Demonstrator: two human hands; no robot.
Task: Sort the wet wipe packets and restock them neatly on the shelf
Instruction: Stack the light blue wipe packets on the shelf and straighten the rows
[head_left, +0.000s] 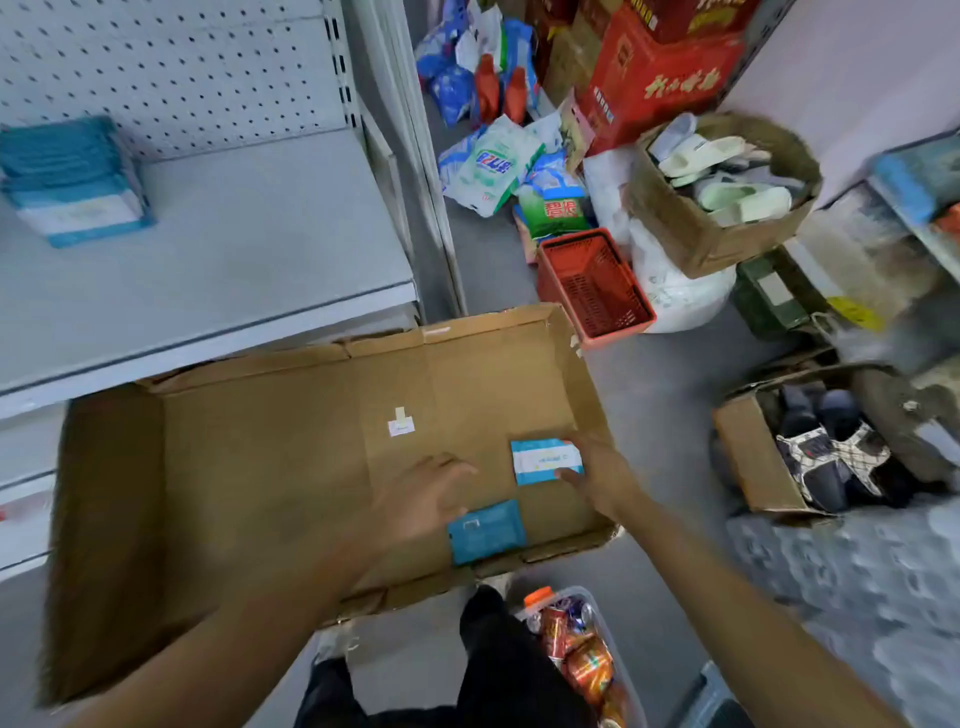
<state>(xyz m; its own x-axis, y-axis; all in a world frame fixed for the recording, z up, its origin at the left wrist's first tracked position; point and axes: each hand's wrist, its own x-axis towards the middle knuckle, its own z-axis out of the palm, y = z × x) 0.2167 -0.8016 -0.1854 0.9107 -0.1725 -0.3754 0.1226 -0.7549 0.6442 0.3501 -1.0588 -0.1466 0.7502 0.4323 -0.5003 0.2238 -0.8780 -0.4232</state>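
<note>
Two wet wipe packets lie in a shallow cardboard box (249, 467) on the floor. A white-and-blue packet (543, 460) lies near the box's right wall; my right hand (597, 475) rests against its right edge with fingers spread, thumb on its lower corner. A solid blue packet (485, 531) lies near the front wall, just below my left hand (423, 496), which hovers open above the box floor and holds nothing. A stack of the same packets (72, 179) sits at the left of the grey shelf (249, 249).
A red shopping basket (592, 286) stands beyond the box's far right corner. Detergent bags (493, 166), a box of slippers (722, 192) and a box of shoes (810, 457) crowd the floor to the right. A clear tub of snacks (582, 654) sits by my legs.
</note>
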